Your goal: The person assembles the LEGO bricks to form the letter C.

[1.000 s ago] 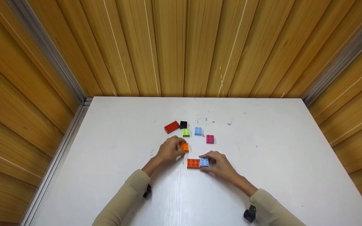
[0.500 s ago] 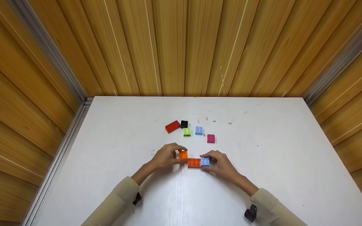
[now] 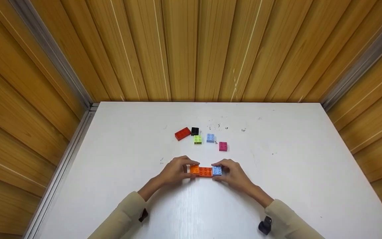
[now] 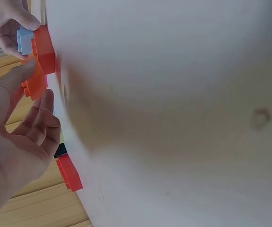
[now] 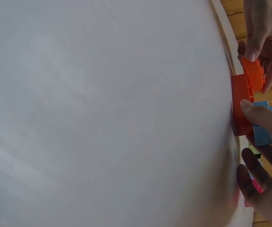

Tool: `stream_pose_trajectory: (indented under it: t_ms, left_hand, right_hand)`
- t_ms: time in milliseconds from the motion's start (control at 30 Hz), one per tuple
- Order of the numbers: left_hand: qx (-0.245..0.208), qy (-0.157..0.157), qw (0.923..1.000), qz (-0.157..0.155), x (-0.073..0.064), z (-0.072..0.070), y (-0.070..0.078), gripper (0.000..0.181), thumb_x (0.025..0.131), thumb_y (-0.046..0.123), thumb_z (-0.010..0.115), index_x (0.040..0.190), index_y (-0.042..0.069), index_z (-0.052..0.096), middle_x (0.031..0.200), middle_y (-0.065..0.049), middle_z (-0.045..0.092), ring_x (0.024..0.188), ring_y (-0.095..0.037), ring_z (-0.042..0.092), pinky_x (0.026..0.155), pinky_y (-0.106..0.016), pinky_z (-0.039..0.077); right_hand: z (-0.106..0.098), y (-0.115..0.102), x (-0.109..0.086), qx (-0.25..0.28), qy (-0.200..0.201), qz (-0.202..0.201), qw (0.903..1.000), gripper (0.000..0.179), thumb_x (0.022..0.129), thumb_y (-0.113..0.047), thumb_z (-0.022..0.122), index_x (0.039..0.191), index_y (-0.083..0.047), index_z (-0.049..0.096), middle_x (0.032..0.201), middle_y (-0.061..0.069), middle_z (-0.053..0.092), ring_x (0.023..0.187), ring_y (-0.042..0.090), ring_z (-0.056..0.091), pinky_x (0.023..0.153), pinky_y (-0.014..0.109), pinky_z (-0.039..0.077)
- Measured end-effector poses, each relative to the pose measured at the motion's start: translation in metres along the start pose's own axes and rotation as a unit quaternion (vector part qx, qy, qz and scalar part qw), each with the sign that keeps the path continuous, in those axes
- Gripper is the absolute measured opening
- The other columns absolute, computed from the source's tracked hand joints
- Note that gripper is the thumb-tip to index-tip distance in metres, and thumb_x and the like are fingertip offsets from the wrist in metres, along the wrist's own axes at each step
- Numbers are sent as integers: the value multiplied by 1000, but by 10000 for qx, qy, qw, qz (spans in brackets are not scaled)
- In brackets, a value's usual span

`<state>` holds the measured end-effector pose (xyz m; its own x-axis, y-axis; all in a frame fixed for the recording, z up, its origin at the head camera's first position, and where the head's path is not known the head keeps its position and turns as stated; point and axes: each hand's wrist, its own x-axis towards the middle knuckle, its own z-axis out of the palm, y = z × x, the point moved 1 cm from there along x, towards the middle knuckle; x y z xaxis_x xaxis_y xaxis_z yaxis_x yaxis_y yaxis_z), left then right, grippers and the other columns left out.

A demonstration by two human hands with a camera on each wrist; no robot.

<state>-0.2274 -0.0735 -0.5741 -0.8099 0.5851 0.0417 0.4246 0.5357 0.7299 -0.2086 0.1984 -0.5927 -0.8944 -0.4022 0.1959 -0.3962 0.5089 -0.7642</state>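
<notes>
A red-orange toy building brick (image 3: 205,172) lies on the white table between my hands. My right hand (image 3: 234,174) pinches a light blue brick (image 3: 217,171) between thumb and fingers. In the right wrist view this blue brick (image 5: 262,135) sits on top of one end of the red-orange brick (image 5: 240,106), its far part overhanging. My left hand (image 3: 174,171) pinches a lighter orange brick (image 3: 194,170). That orange brick (image 5: 254,75) is tilted slightly at the other end of the red-orange one, right by its studs, and its side looks curved.
Farther back on the table lie a red brick (image 3: 182,133), a black brick (image 3: 195,131), a lime green brick (image 3: 197,139), another light blue brick (image 3: 210,138) and a magenta brick (image 3: 223,146). Wood-patterned walls (image 3: 177,49) stand behind and at both sides.
My left hand has carried the orange brick toward me, from behind the red-orange brick to its left end. The right hand keeps its hold on the blue brick in nearly the same place.
</notes>
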Motion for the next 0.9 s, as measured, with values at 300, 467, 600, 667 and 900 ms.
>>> stream_pose_trajectory:
  t_ms: [300,467,600,667,900]
  left_hand:
    - [-1,-2,10000,82,6,3,4,42,90,25,79,131,14,71,113,-5,72,88,-17,59,78,-21,47]
    - [51,-33,10000,56,9,4,5,42,91,26,79,131,14,71,113,-5,72,90,-21,61,79,-21,47]
    - [26,-12,10000,-76,11,5,6,41,89,26,80,129,16,73,109,-4,72,88,-19,60,77,-20,46]
    - [8,-11,9999,-125,13,5,6,41,88,24,81,128,17,74,105,-4,71,84,-15,58,74,-19,46]
    - [41,-90,9999,-139,18,6,9,41,83,18,85,123,16,76,94,-9,63,76,-8,51,66,-18,42]
  right_hand:
    - [0,1,3,-5,-31,24,10000,39,79,-16,88,116,-12,75,105,3,74,87,16,54,78,23,44]
    - [0,0,3,1,-39,59,10000,40,79,-16,88,116,-11,75,104,3,74,87,17,54,79,23,43]
    - [0,-1,3,-6,-22,95,10000,40,79,-14,88,116,-11,75,106,3,75,89,16,55,80,22,45]
    - [-1,-1,3,24,-3,89,10000,40,78,-13,88,116,-10,75,106,4,75,88,16,55,80,22,45]
    - [0,2,0,9,192,-253,9995,40,75,-12,90,113,-7,75,100,5,75,83,14,55,75,22,44]
